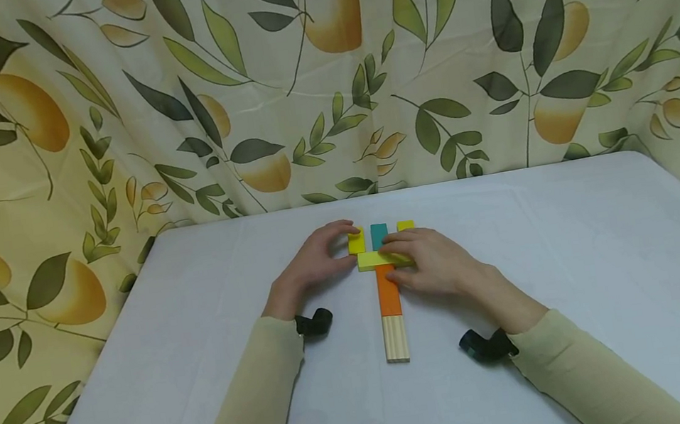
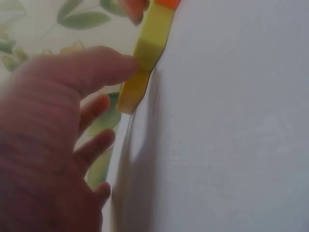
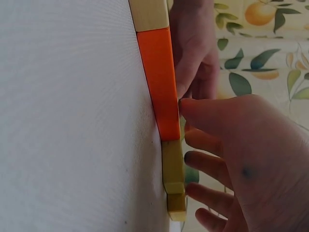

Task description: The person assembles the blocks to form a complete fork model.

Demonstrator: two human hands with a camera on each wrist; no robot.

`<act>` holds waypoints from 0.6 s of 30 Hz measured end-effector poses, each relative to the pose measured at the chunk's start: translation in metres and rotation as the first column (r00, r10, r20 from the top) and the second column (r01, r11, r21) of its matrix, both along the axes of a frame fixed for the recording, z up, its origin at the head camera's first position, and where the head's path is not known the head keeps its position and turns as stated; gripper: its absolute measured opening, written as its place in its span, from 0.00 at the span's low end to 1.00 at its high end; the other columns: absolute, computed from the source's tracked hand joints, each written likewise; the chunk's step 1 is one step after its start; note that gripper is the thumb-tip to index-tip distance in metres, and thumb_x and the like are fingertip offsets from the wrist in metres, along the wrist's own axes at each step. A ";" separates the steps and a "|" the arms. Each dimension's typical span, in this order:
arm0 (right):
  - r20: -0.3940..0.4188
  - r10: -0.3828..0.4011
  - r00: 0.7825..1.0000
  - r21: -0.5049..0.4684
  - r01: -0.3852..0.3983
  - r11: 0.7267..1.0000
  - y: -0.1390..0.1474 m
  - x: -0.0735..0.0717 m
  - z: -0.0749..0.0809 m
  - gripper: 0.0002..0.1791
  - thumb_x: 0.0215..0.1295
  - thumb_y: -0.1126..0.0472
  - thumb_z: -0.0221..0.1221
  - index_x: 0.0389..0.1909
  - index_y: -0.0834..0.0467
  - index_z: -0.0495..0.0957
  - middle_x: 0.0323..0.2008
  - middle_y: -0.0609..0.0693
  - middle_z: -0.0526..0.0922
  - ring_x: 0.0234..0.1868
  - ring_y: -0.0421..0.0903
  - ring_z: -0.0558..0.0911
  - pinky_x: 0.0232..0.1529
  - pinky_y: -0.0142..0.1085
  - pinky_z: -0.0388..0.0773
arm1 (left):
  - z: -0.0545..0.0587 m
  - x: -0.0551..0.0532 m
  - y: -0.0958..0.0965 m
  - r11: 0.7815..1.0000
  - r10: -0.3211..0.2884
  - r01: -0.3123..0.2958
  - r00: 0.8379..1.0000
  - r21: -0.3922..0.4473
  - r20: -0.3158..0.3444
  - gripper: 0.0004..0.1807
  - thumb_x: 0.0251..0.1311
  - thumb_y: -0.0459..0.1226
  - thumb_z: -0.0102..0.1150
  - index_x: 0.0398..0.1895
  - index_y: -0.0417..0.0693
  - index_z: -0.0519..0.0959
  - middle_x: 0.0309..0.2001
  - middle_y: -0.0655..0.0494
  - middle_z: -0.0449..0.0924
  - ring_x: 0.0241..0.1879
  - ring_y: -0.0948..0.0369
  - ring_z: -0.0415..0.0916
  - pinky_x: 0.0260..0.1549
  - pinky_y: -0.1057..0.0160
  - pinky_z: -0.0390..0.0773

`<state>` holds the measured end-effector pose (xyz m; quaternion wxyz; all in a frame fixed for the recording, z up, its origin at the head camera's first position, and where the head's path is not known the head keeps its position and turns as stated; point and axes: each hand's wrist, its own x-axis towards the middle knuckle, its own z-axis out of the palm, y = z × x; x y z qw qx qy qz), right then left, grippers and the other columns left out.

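Wooden blocks lie flat in a T-like layout. A lime-green block (image 1: pixel 370 260) forms the crossbar, above an orange block (image 1: pixel 388 291) and a plain wood block (image 1: pixel 395 339). Beyond the crossbar are a teal block (image 1: pixel 379 235), a left yellow block (image 1: pixel 355 242) and a right yellow block (image 1: pixel 405 225). My left hand (image 1: pixel 320 256) holds the left yellow block, index finger at its far end and thumb by the crossbar's end. My right hand (image 1: pixel 437 260) hovers over the crossbar's right part, fingers loosely bent, thumb beside the orange block (image 3: pixel 159 82); exact contact is unclear.
A white cloth covers the table (image 1: pixel 543 235). Behind it hangs a curtain (image 1: pixel 315 122) printed with fruit and leaves. Small black cameras (image 1: pixel 316 322) are strapped to both wrists, close above the tabletop.
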<state>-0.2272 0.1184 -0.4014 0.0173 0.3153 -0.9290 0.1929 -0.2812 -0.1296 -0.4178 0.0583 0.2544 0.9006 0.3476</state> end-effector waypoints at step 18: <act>0.062 -0.142 0.988 -0.057 0.145 0.988 0.011 0.001 0.013 0.32 0.66 0.49 0.64 0.70 0.55 0.73 0.69 0.56 0.71 0.70 0.58 0.67 0.69 0.58 0.62 | 0.007 0.018 -0.003 0.999 0.033 -0.032 0.999 0.032 -0.042 0.28 0.63 0.36 0.66 0.67 0.51 0.74 0.71 0.54 0.68 0.72 0.54 0.59 0.72 0.50 0.56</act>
